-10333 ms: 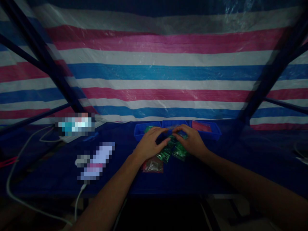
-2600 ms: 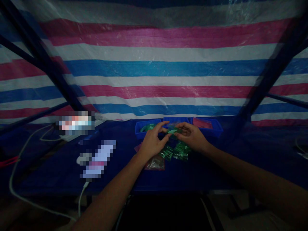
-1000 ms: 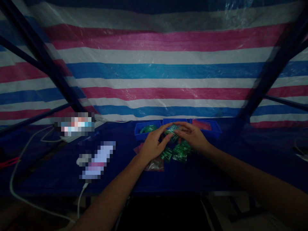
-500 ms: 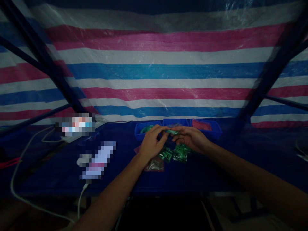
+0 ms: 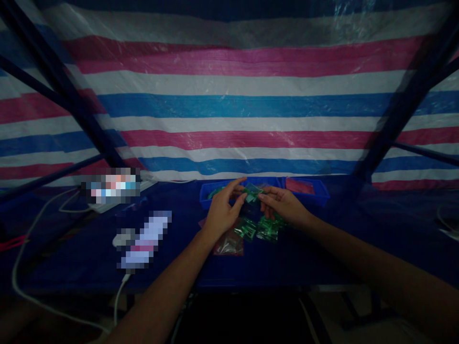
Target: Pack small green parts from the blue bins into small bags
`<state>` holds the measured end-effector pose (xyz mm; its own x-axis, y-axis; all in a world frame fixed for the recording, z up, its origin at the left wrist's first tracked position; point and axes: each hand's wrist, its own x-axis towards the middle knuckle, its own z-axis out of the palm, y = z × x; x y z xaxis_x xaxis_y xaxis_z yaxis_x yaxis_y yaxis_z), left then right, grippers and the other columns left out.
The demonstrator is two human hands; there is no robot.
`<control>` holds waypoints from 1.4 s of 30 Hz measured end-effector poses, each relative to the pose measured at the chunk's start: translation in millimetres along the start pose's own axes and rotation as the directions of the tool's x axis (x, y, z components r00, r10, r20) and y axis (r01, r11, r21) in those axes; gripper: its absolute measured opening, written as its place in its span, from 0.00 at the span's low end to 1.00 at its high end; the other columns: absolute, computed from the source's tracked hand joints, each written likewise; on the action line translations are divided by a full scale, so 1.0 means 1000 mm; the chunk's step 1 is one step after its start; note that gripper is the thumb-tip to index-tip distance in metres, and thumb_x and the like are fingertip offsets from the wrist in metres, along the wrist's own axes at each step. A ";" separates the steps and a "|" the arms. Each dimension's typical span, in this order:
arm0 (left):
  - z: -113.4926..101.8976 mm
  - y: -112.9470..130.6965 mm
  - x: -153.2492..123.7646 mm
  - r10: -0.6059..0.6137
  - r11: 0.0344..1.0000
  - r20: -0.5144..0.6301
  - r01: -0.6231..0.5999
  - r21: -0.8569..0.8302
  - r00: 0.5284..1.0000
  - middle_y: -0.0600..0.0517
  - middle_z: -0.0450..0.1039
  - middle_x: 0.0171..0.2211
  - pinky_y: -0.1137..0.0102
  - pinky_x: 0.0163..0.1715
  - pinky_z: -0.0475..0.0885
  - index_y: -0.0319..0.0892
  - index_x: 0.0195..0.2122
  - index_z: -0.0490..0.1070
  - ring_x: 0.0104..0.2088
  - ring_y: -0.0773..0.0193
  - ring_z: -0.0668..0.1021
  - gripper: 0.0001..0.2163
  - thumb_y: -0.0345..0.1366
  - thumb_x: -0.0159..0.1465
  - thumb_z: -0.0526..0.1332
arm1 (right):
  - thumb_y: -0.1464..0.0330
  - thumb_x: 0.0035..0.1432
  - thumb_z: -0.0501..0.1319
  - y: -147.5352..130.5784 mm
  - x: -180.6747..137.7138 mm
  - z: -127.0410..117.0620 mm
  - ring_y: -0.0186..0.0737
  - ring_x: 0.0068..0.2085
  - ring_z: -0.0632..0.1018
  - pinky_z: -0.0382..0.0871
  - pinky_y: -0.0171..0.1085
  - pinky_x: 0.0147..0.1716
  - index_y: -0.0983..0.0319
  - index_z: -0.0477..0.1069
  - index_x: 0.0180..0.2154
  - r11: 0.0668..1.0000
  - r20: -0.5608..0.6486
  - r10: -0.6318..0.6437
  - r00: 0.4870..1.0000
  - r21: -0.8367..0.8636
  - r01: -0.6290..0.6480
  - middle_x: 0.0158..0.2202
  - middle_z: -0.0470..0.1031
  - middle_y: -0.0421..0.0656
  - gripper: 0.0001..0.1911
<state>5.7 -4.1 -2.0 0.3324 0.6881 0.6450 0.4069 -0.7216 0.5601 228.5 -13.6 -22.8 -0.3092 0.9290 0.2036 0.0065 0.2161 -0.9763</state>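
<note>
A small, clear green plastic bag (image 5: 253,189) is held up between my two hands, above the dark blue table. My left hand (image 5: 225,206) has its thumb and a finger closed at the bag's left edge, while its index finger stretches out above. On the other side, my right hand (image 5: 283,205) pinches the lower right edge between thumb and fingers. Below the hands lie two piles of small green bags, a left one (image 5: 245,229) and a right one (image 5: 268,229). A clear bag with a reddish edge (image 5: 229,244) lies beside them, under my left wrist.
Behind my hands stand blue trays: the left one (image 5: 205,199) has green bags, the right one (image 5: 324,191) a pink-red packet (image 5: 300,186). At left lie a blurred-out phone-like object (image 5: 147,241) on a white cable (image 5: 120,291), and a white power strip (image 5: 103,205).
The green bag has turned to stand more upright and spread, showing more of its face. My left index finger has lifted, and the right fingers have shifted to its lower edge.
</note>
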 end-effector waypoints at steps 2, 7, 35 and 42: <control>-0.007 -0.004 0.001 0.030 0.998 -0.041 -0.028 0.065 0.999 0.49 0.78 0.49 0.58 0.51 0.77 0.48 0.58 0.72 0.48 0.58 0.81 0.14 0.35 0.73 0.58 | 0.53 0.63 0.65 -0.002 -0.003 0.001 0.35 0.24 0.76 0.67 0.34 0.22 0.59 0.71 0.51 0.988 -0.060 -0.079 0.995 -0.135 0.070 0.29 0.77 0.38 0.21; -0.023 -0.020 0.005 0.054 0.940 -0.127 -0.008 0.341 0.990 0.45 0.76 0.49 0.56 0.56 0.72 0.43 0.50 0.76 0.52 0.55 0.77 0.12 0.34 0.73 0.54 | 0.55 0.60 0.69 -0.012 -0.014 0.009 0.44 0.41 0.79 0.72 0.44 0.43 0.58 0.76 0.47 0.736 0.165 -0.334 0.928 -0.569 0.367 0.41 0.80 0.45 0.18; 0.006 -0.008 -0.008 0.058 0.988 0.188 -0.083 0.128 0.980 0.47 0.79 0.48 0.55 0.50 0.76 0.47 0.63 0.67 0.46 0.54 0.82 0.20 0.42 0.71 0.61 | 0.62 0.54 0.73 0.004 -0.001 0.003 0.41 0.42 0.83 0.77 0.41 0.46 0.59 0.77 0.44 0.994 -0.152 -0.110 0.982 0.011 0.113 0.44 0.83 0.44 0.16; 0.002 0.005 -0.006 0.153 0.981 0.185 -0.172 0.091 0.971 0.45 0.72 0.57 0.51 0.57 0.74 0.52 0.70 0.58 0.55 0.50 0.77 0.36 0.41 0.63 0.71 | 0.63 0.54 0.74 0.006 0.003 0.000 0.34 0.32 0.80 0.74 0.34 0.32 0.57 0.73 0.50 0.987 -0.153 -0.109 0.982 0.097 0.124 0.38 0.81 0.40 0.22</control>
<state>7.4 -11.5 -4.2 0.5421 0.5715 0.6160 0.4196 -0.8193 0.3908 227.3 -9.7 -27.7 -0.1587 0.9350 0.3173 -0.1245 0.2998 -0.9458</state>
